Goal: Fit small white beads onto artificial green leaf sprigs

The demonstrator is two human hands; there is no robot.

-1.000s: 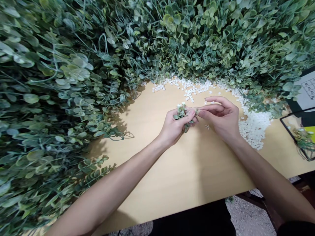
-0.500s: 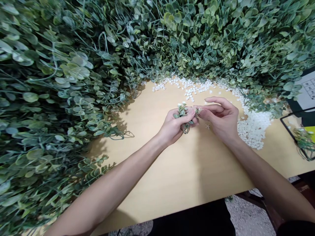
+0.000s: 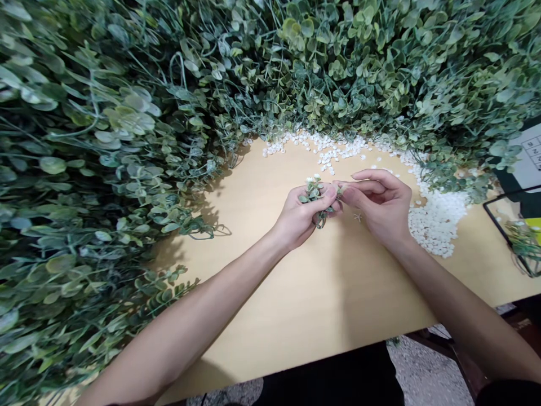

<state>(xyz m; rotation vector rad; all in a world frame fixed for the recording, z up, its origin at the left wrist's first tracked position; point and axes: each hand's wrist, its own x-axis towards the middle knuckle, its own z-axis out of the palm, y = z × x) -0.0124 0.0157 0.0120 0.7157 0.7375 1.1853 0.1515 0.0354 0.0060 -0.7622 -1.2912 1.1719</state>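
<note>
My left hand (image 3: pixel 302 217) is closed around a small artificial leafy sprig (image 3: pixel 313 190), which carries tiny white flower pieces at its top. A loop of its green stem hangs below the fingers. My right hand (image 3: pixel 382 203) meets the left one, thumb and index finger pinched at the sprig's right end, with the other fingers raised. Whether a white piece sits in that pinch is hidden. A little star-shaped bit (image 3: pixel 357 217) shows just below the right fingertips.
Heaps of artificial greenery (image 3: pixel 329 73) border the table (image 3: pixel 270 321) at the left and back. Many small white flower pieces (image 3: pixel 435 223) lie piled at the right and along the back. On the right stand a black-edged tray (image 3: pixel 502 228) and a printed sheet (image 3: pixel 528 155).
Both hands keep nearly the same pose at the sprig. The right hand has shifted very slightly to the right.
</note>
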